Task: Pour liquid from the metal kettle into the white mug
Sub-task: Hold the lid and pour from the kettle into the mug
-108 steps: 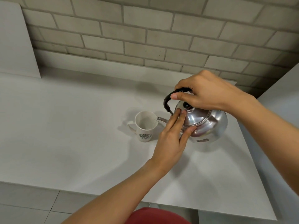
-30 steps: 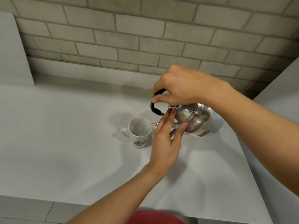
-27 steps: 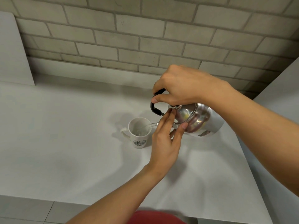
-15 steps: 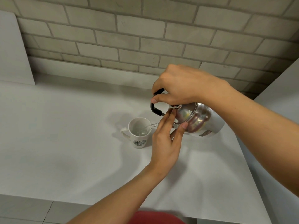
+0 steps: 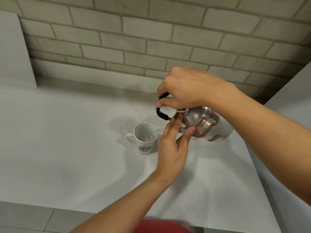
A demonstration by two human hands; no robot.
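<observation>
A shiny metal kettle (image 5: 204, 122) hangs tilted to the left above the white counter (image 5: 67, 148). My right hand (image 5: 183, 89) grips its black handle from above. Flat fingers of my left hand (image 5: 171, 145) press on the kettle's lid and hide most of the spout. A thin clear stream runs from the spout into the white mug (image 5: 145, 137), which stands upright just left of the kettle, with a round green logo facing me and its handle pointing left. Some clear liquid lies in the mug's bottom.
A brick wall (image 5: 151, 39) with a low white ledge runs behind the counter. A white panel (image 5: 15, 52) stands at the back left, and another white surface (image 5: 294, 91) rises on the right. The counter's front edge runs along the bottom, with floor tiles below.
Since 3.6 s ago the kettle has been lifted and tipped left, and liquid now runs into the mug. Over the last second both hands and the kettle have barely moved.
</observation>
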